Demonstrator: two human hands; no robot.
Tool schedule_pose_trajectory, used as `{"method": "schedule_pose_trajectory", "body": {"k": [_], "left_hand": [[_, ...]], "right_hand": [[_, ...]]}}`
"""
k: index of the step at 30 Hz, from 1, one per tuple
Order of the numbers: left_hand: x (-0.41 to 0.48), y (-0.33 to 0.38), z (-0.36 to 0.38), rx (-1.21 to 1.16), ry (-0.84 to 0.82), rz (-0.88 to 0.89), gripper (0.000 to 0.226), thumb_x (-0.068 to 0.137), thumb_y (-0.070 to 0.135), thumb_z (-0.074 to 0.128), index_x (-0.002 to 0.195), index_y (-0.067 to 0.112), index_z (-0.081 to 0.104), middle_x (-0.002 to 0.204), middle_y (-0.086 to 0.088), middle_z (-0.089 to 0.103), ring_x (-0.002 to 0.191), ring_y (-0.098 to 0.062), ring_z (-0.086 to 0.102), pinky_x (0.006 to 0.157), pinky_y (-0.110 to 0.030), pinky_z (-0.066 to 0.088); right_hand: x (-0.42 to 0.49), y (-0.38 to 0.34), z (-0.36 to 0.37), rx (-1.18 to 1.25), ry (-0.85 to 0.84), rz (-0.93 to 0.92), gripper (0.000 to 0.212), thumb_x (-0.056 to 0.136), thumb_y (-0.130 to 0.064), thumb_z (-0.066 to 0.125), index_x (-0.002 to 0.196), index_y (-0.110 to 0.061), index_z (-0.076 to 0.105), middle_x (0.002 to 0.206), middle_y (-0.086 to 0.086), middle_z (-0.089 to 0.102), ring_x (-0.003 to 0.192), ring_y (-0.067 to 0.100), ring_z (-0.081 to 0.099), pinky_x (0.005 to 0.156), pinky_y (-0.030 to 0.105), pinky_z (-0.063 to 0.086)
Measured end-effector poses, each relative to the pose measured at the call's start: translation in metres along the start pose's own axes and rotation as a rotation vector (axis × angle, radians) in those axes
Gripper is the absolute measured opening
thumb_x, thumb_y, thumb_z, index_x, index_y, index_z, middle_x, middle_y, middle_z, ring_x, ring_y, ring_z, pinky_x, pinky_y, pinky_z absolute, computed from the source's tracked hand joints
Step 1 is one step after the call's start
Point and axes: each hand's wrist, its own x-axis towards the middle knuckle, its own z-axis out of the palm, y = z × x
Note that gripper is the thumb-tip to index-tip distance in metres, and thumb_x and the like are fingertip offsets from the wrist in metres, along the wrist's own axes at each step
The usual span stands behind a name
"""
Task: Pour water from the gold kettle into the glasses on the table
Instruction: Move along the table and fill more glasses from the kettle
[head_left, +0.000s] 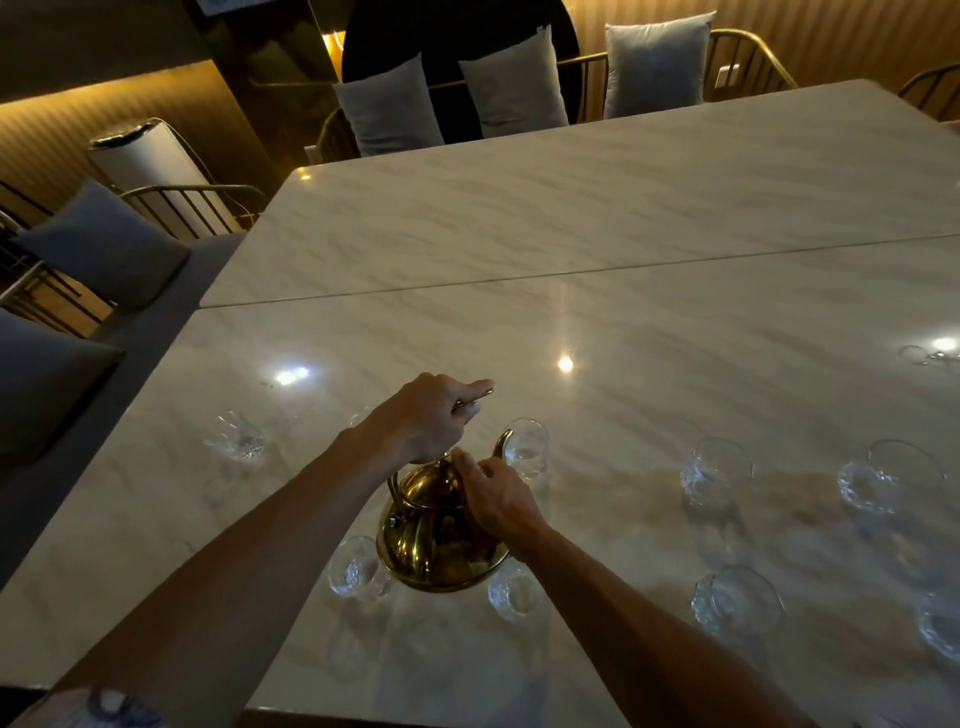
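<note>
In the head view, the gold kettle (431, 540) is near the front edge of the table (623, 208), right between the two arms. Its long line runs from the side close to the person out to the spout (503, 441). The spout points away and a little to the right. Its tip is just beside the far glass (527, 452) (I think that is the one to fill next).

The left glass (358, 569) and the right glass (514, 595) stand just beside the kettle's near side. More glasses stand well apart, off to the right.

The left hand (428, 415) is above the kettle, fingers curled round the thin handle (396, 491). The right hand (496, 499) comes in from the right, and its bent fingers hold the lid (426, 483). Both hands are on the kettle, so neither is nearer.

I cannot tell if the kettle's bottom touches the table. A small tip forward along the spout's line should reach the far glass.
</note>
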Motion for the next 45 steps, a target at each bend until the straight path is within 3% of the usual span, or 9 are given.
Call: {"method": "schedule_pose_trajectory", "body": {"k": [2,4,11,17,24,30,36,42,45], "left_hand": [[-0.010,0.002,0.002,0.004,0.074,0.049,0.042,0.097,0.022,0.046,0.138,0.023,0.042,0.092,-0.006,0.069,0.080,-0.016,0.063,0.068,-0.020,0.045],[-0.021,0.001,0.006,0.023,0.153,0.105,0.043,0.097,0.021,0.045,0.140,0.021,0.039,0.064,0.005,0.053,0.054,-0.008,0.047,0.053,-0.020,0.034],[-0.054,0.002,0.009,0.056,0.301,0.154,0.046,0.096,0.019,0.047,0.140,0.018,0.038,0.067,-0.002,0.052,0.058,-0.016,0.047,0.051,-0.025,0.036],[-0.082,0.006,0.005,0.063,0.330,0.129,0.045,0.096,0.020,0.047,0.140,0.019,0.038,0.067,0.004,0.047,0.057,-0.010,0.044,0.051,-0.019,0.032],[-0.123,0.007,0.008,0.016,0.303,0.090,0.044,0.096,0.020,0.048,0.139,0.021,0.040,0.072,-0.004,0.056,0.061,-0.018,0.051,0.055,-0.036,0.046],[-0.155,0.015,0.015,-0.008,0.278,0.048,0.042,0.096,0.023,0.048,0.137,0.025,0.043,0.071,-0.004,0.057,0.058,-0.012,0.051,0.059,-0.033,0.048],[-0.178,0.032,0.036,-0.080,0.243,-0.046,0.040,0.095,0.026,0.048,0.135,0.030,0.044,0.106,-0.010,0.068,0.091,-0.021,0.065,0.075,-0.030,0.054],[-0.193,0.070,0.058,-0.112,0.252,-0.205,0.041,0.096,0.020,0.049,0.136,0.025,0.044,0.058,0.016,0.043,0.046,0.004,0.046,0.049,-0.007,0.029],[-0.195,0.086,0.065,-0.102,0.224,-0.277,0.041,0.096,0.018,0.048,0.136,0.024,0.044,0.053,0.013,0.038,0.043,0.005,0.045,0.043,-0.009,0.029]], "right_hand": [[-0.004,0.001,-0.004,-0.026,0.014,-0.037,0.089,0.079,-0.086,0.034,0.118,-0.012,0.064,0.110,0.010,0.068,0.099,0.024,0.065,0.090,0.045,0.055],[-0.006,0.002,-0.009,-0.069,0.026,-0.099,0.073,0.091,-0.075,0.039,0.121,-0.012,0.061,0.115,0.010,0.065,0.104,0.026,0.062,0.091,0.044,0.054],[-0.024,-0.001,-0.013,-0.154,0.037,-0.221,0.062,0.093,-0.068,0.044,0.124,-0.016,0.056,0.120,0.013,0.061,0.108,0.031,0.060,0.092,0.048,0.055],[-0.052,-0.001,0.000,-0.140,0.044,-0.181,0.100,0.066,-0.090,0.030,0.132,-0.019,0.055,0.120,0.014,0.061,0.103,0.029,0.063,0.088,0.045,0.056],[-0.087,0.012,0.024,-0.110,-0.013,-0.168,0.101,0.066,-0.092,0.031,0.129,-0.018,0.057,0.118,0.015,0.062,0.098,0.028,0.065,0.077,0.038,0.056],[-0.120,0.027,0.037,-0.111,-0.066,-0.151,0.100,0.065,-0.092,0.030,0.122,-0.016,0.060,0.115,0.015,0.063,0.101,0.029,0.063,0.080,0.041,0.056],[-0.139,0.051,0.029,-0.205,-0.158,-0.200,0.065,0.091,-0.072,0.038,0.122,-0.019,0.060,0.123,0.014,0.063,0.112,0.034,0.060,0.093,0.050,0.055],[-0.152,0.074,0.004,-0.287,-0.260,-0.204,0.058,0.100,-0.061,0.040,0.135,-0.019,0.056,0.132,0.016,0.059,0.117,0.034,0.058,0.096,0.048,0.053],[-0.152,0.087,-0.004,-0.270,-0.301,-0.162,0.062,0.098,-0.064,0.042,0.133,-0.016,0.060,0.128,0.015,0.063,0.104,0.026,0.062,0.073,0.032,0.053]]}}
